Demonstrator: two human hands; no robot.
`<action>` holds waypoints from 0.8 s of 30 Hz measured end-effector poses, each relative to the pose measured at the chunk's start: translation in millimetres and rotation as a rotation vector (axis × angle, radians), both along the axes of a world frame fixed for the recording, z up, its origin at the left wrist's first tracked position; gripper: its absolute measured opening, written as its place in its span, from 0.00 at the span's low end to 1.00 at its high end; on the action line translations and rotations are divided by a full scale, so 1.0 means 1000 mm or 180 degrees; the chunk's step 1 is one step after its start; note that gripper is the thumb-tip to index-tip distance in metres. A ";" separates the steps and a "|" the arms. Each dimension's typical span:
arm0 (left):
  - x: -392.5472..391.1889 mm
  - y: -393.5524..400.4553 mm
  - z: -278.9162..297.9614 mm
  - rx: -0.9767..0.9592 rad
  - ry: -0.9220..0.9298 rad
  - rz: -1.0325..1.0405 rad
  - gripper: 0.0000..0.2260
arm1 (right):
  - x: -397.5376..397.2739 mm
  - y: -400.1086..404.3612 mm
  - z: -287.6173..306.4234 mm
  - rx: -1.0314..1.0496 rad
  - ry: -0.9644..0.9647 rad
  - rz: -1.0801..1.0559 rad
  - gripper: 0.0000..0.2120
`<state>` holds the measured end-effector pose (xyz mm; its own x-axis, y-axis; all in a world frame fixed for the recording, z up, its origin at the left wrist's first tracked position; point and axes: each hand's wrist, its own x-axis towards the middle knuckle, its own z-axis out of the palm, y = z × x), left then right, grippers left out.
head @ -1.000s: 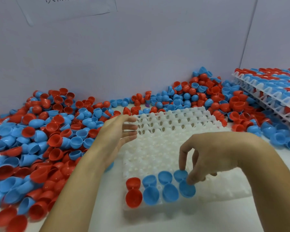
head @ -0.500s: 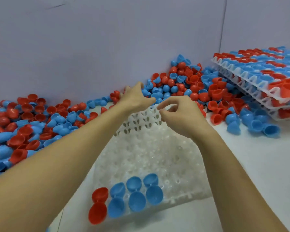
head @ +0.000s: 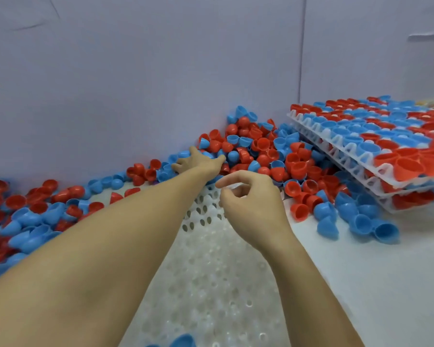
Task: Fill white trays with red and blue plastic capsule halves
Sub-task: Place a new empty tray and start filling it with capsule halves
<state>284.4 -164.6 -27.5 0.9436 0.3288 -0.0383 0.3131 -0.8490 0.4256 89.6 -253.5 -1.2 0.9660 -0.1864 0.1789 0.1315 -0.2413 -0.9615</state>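
Backdrop: pale lilac wall (head: 135, 83) behind everything, meets the white surface (head: 376, 276) at the far edge.
Loose pile: red and blue capsule halves (head: 258, 151) heaped along the wall, thickest past the far tray edge, spilling right toward the stack; more down my left side (head: 30, 216).
Open tray: white tray (head: 211, 271) in front of me, nearly all cups bare; a few blue halves (head: 183, 341) seated at the near edge, partly cut off by the frame.
Filled stack: filled trays (head: 376, 146) piled far right, tilted, top one full of red and blue.
Left arm: stretched long over the tray's left side, my left hand (head: 198, 162) palm down in the pile at the wall, fingers spread among blue halves. Grip: cannot tell if anything is held, fingertips buried.
Right arm: forearm up over the tray, my right hand (head: 248, 199) hovering above the far tray rows, thumb and forefinger curled close, narrow, nothing between them that I can see.
Stage: my guess, early fill, fetching more halves.
Risk 1: left forearm low over the tray, dragging back could sweep loose halves across it.
Risk 2: raking the heap could knock halves off toward the right.
Risk 3: stack is tilted, a right-hand reach that bumps it may tip it.
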 end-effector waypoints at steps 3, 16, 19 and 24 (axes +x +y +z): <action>-0.002 0.012 -0.006 0.0174 -0.0157 -0.0308 0.31 | -0.002 0.003 0.001 -0.0046 0.0027 0.0071 0.10; -0.004 0.063 0.021 0.0479 -0.1039 -0.0925 0.12 | -0.003 0.007 0.005 -0.0180 -0.0037 0.0149 0.09; -0.007 0.079 0.032 0.0550 -0.1017 -0.1199 0.14 | -0.004 0.008 0.005 -0.0241 -0.0039 0.0183 0.09; -0.009 0.099 0.038 0.0003 -0.0972 -0.1056 0.10 | -0.005 0.011 0.005 -0.0311 -0.0002 0.0263 0.10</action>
